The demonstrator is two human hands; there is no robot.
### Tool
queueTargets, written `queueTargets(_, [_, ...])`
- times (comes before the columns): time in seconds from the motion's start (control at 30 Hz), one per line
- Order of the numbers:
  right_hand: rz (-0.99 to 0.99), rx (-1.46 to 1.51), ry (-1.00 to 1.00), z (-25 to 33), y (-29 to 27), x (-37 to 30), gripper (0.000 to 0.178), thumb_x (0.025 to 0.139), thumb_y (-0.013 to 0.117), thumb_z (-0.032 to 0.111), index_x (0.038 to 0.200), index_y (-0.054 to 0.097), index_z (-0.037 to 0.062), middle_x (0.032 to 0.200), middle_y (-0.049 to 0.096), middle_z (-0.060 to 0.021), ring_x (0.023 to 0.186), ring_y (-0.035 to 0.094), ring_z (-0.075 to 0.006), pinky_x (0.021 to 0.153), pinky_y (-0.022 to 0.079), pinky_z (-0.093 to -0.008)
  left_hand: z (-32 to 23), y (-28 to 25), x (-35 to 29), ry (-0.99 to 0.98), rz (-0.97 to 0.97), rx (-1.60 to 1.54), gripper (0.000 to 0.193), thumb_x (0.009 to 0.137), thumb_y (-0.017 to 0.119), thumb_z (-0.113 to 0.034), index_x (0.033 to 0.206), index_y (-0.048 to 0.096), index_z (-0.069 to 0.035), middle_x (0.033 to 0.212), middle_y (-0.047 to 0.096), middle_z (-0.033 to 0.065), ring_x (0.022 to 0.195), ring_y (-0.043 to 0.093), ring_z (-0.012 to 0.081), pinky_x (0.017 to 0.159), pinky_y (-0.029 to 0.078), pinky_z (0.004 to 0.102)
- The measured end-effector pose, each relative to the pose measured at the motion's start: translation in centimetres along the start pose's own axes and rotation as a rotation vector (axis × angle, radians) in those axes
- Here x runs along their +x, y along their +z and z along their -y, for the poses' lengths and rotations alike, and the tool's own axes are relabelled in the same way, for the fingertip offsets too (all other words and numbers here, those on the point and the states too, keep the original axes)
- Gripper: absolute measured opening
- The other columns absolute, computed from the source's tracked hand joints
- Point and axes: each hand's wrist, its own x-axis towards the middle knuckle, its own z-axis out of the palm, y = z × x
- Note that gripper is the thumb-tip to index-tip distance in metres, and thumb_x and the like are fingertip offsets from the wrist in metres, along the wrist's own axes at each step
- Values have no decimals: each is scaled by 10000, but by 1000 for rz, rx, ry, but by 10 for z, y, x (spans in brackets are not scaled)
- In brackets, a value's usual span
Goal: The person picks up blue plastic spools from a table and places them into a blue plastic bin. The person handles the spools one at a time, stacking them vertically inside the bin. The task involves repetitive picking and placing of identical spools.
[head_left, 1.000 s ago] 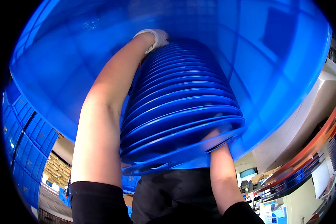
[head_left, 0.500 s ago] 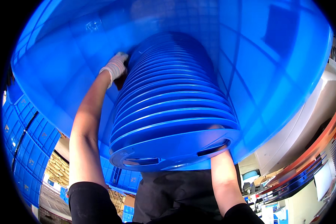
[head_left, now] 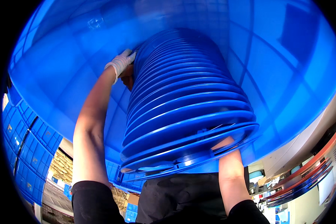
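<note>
A long stack of blue plastic reels (head_left: 186, 93), round discs with cut-out slots, lies lengthwise against the inside of a big blue bin (head_left: 67, 78). My left hand (head_left: 121, 62), in a pale knitted glove, is closed against the stack's far left side; its fingertips are partly hidden there. A small brown patch below that hand is too dark to name. At the near end, my right hand (head_left: 224, 143) reaches through the right slot of the front disc and grips it, with the fingers hidden behind. This front disc stands slightly apart from the ones behind it.
Blue crates (head_left: 24, 149) are stacked outside the bin at left, near a pile of tan sacks (head_left: 61, 164). On the right, beyond the bin's rim, are a pale curved surface (head_left: 287, 149) and red and blue round edges (head_left: 302, 186).
The stack has shifted right, and its near end has tilted, opening a gap behind the front disc. Both hands have moved slightly right with it.
</note>
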Motion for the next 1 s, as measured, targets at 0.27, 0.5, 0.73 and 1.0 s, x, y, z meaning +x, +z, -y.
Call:
queueTargets(0.27, [25, -10, 18, 0, 10, 2, 531, 1025, 365, 316, 1498, 220, 123, 1526, 281, -58, 1412, 235, -240, 1169, 216, -400, -32, -28, -31, 81, 199, 191, 351, 962, 416, -251, 1243, 548, -87, 1325, 521, 117, 1273, 424, 283, 1133, 261, 369])
queueTargets(0.5, [19, -24, 12, 3, 15, 2, 539, 1025, 370, 315, 1503, 207, 125, 1533, 268, -56, 1419, 219, -237, 1173, 208, -396, -45, -29, -29, -52, 119, 104, 555, 873, 573, -215, 1384, 458, -34, 1285, 573, 192, 1175, 541, 323, 947, 427, 385])
queueTargets(0.73, [6, -41, 6, 11, 21, 8, 548, 1026, 374, 315, 1508, 194, 127, 1539, 255, -54, 1427, 204, -233, 1176, 201, -392, -71, -22, -37, -216, -27, -180, 551, 883, 599, -291, 1332, 492, 9, 1281, 573, 216, 1183, 537, 356, 984, 420, 377])
queueTargets(1.0, [21, -71, 25, 13, 29, 8, 559, 1026, 380, 314, 1514, 178, 130, 1546, 240, -52, 1435, 186, -229, 1180, 192, -387, -67, -11, -72, -183, -64, -481, 362, 883, 553, -47, 1243, 583, -18, 1060, 680, 140, 927, 638, 247, 823, 503, 356])
